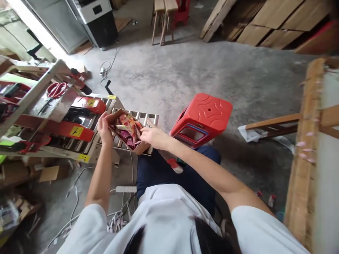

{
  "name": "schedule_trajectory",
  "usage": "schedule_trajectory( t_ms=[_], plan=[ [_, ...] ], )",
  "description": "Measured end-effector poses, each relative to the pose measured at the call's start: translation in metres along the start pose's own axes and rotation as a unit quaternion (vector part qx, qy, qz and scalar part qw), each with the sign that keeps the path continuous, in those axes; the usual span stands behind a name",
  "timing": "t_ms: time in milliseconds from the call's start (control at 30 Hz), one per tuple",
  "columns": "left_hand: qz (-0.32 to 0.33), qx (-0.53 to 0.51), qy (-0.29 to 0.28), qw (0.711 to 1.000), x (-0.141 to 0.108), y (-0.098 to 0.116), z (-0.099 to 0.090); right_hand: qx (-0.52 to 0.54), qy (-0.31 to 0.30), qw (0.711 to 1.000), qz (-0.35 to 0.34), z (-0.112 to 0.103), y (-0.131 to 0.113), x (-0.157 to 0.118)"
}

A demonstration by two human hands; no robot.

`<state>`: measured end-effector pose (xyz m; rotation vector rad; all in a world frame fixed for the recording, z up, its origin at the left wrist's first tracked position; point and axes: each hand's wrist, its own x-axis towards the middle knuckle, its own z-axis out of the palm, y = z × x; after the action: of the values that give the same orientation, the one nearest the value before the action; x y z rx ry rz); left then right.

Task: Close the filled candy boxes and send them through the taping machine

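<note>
An open cardboard box (140, 148) filled with colourful packets (128, 129) rests over the end of a roller conveyor (144, 118), tilted slightly. My left hand (104, 128) grips the box at its upper left corner. My right hand (153, 135) is at the box's right side, with fingers on or just over its edge next to the packets; one finger points up and away. Whether the right fingers hold a packet is too small to tell.
A taping machine (82, 132) with red parts and red-handled scissors (56, 90) stands at the left. A red stool (209, 111) is right of the box. Cables and a power strip (126, 189) lie on the floor. Wooden benches (302, 158) stand at the right.
</note>
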<state>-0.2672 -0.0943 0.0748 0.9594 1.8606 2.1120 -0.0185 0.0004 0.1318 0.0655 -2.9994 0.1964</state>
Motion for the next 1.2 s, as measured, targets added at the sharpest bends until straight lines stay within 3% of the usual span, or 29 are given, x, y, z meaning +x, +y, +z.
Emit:
schedule_trajectory(
  t_ms=[100,167,267,367,467,567,667,733,833,933,1000,1100,1200],
  plan=[
    [0.012,0.023,-0.023,0.999,0.009,-0.008,-0.006,0.022,0.092,0.992,0.085,0.006,-0.033,0.002],
    [0.018,0.020,-0.026,0.999,0.008,-0.009,-0.005,0.043,0.120,0.982,0.139,0.011,-0.049,0.011],
    [0.037,0.032,-0.029,0.998,0.004,-0.001,-0.006,0.063,0.100,0.970,0.213,0.026,-0.052,0.040],
    [0.025,0.095,-0.128,0.987,0.008,0.015,-0.012,0.099,0.025,0.964,0.246,0.047,-0.036,0.069],
    [0.046,0.212,-0.268,0.939,0.022,0.029,-0.016,0.136,-0.026,0.960,0.245,0.064,-0.024,0.080],
    [0.084,0.342,-0.330,0.876,0.033,0.030,-0.002,0.136,-0.004,0.963,0.231,0.069,-0.019,0.074],
    [0.082,0.466,-0.280,0.835,0.033,0.021,0.025,0.140,0.001,0.971,0.193,0.069,-0.011,0.065],
    [0.097,0.507,-0.219,0.828,0.028,0.013,0.039,0.174,-0.007,0.970,0.168,0.068,-0.003,0.061],
    [0.113,0.504,-0.177,0.838,0.020,0.004,0.045,0.232,0.023,0.962,0.143,0.064,0.004,0.056],
    [0.092,0.502,-0.180,0.841,0.017,-0.002,0.041,0.253,0.070,0.956,0.132,0.045,-0.001,0.045],
    [0.092,0.496,-0.187,0.843,0.017,-0.005,0.042,0.245,0.133,0.952,0.122,0.027,-0.009,0.035],
    [0.105,0.469,-0.176,0.859,0.018,-0.009,0.048,0.211,0.253,0.928,0.176,0.012,-0.024,0.021],
    [0.077,0.395,-0.125,0.907,0.018,-0.007,0.053,0.201,0.240,0.922,0.229,0.028,-0.043,0.013]
  ],
)
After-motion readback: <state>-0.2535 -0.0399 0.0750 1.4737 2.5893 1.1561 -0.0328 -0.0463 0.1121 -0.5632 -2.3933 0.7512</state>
